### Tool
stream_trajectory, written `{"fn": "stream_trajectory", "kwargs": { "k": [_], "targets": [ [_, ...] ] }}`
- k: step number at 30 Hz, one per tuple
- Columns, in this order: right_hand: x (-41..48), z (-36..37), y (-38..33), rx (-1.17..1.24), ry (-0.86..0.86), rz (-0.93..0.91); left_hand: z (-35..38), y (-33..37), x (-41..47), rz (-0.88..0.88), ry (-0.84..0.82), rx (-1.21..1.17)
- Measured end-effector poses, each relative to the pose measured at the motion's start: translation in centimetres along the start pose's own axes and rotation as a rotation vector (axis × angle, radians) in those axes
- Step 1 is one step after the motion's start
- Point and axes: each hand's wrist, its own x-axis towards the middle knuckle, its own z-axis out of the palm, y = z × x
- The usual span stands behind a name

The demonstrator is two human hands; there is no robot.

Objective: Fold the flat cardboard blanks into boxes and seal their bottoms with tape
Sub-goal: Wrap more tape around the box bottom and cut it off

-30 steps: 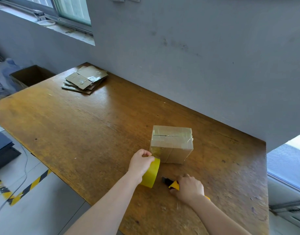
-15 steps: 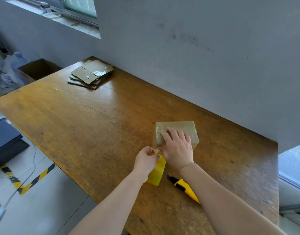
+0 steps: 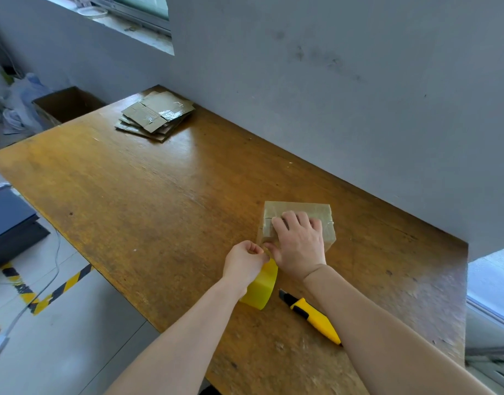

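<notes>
1. One small brown cardboard box (image 3: 297,208) stands folded on the wooden table (image 3: 159,195), near its right end. Shiny tape runs across its top.
2. Your right hand (image 3: 297,240) lies flat on the box with its fingers straight. It presses the tape down and holds nothing.
3. Your left hand (image 3: 245,262) is curled round the top of the yellow roll of tape (image 3: 263,286), just beside the box.
4. A pile of flat cardboard blanks (image 3: 156,115) waits at the far corner, so I think most of the job is left.
5. A second ago your right hand was on the yellow and black knife (image 3: 313,317). Now the knife lies alone and that hand is on the box.
</notes>
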Motion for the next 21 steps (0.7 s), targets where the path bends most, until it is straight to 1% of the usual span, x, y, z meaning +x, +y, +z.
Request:
{"fn": "stream_trajectory", "kwargs": {
  "k": [7,16,21],
  "targets": [
    [0.1,-0.3,0.5,-0.021,0.019,-0.011,-0.3,0.0,-0.1,-0.018,-0.027,-0.014],
    [0.1,-0.1,-0.4,-0.063,0.035,-0.022,-0.7,0.8,-0.2,-0.043,-0.047,0.009],
    [-0.1,0.0,-0.6,-0.061,0.036,-0.002,-1.1,1.0,-0.2,-0.105,-0.057,-0.024]
  ]
}}
